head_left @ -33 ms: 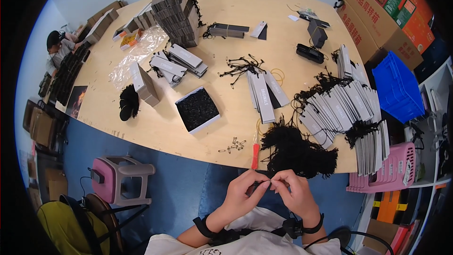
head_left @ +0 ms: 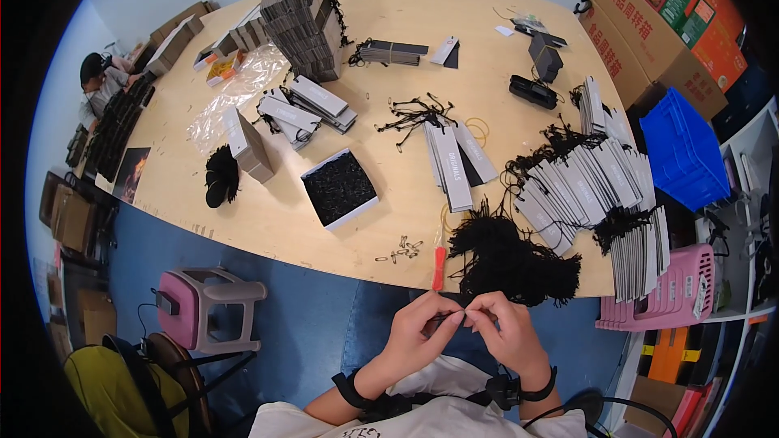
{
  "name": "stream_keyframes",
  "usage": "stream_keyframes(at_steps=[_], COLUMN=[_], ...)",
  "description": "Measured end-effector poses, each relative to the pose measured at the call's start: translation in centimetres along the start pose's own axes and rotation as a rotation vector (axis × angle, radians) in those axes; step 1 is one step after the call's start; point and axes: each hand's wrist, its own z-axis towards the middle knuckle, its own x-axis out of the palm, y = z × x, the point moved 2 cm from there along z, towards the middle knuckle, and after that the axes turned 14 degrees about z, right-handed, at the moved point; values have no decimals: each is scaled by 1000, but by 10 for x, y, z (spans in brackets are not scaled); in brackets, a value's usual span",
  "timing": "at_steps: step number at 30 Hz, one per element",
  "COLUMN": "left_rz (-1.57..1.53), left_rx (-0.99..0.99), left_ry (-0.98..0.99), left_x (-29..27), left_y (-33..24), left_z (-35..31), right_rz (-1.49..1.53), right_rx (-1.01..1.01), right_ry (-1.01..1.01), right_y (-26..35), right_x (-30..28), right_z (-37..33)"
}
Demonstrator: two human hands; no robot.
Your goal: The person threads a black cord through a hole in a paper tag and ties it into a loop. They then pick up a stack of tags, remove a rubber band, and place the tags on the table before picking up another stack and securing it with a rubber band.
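Both hands meet just off the table's near edge, fingertips almost touching. My left hand [head_left: 423, 324] pinches a thin black string [head_left: 442, 318] between thumb and forefinger; only a short bit of it shows. Thumb and forefinger of my right hand [head_left: 505, 328] are closed at the string's end, largely covering it. Just beyond them lies a thick heap of black strings [head_left: 511, 255]. Left of this heap is a small tool with a red handle [head_left: 439, 268]. Several small metal clips [head_left: 402, 250] are scattered farther left, near a white box [head_left: 355, 217] filled with small black pieces.
Grey hang tags [head_left: 580, 186] with black strings fan across the table's right side; more tags [head_left: 450, 166] lie mid-table. A tall banded stack of tags [head_left: 300, 28] stands at the back. A blue crate [head_left: 686, 150] and pink basket [head_left: 669, 288] flank the right edge. Another person [head_left: 101, 85] sits far left.
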Motion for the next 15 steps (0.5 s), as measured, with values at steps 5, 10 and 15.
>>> stream_keyframes(at_steps=[5, 10, 15], left_rz=[-216, -263, -499], left_rx=[-84, -110, -207], left_ry=[54, 94, 149], left_x=[3, 4, 3], left_y=[8, 12, 15], left_z=[-3, -5, -5], right_rz=[35, 153, 198], right_rx=[4, 100, 96], right_ry=[0, 3, -66], right_y=[0, 1, 4], right_x=[0, -1, -2], right_z=[-1, -2, -2])
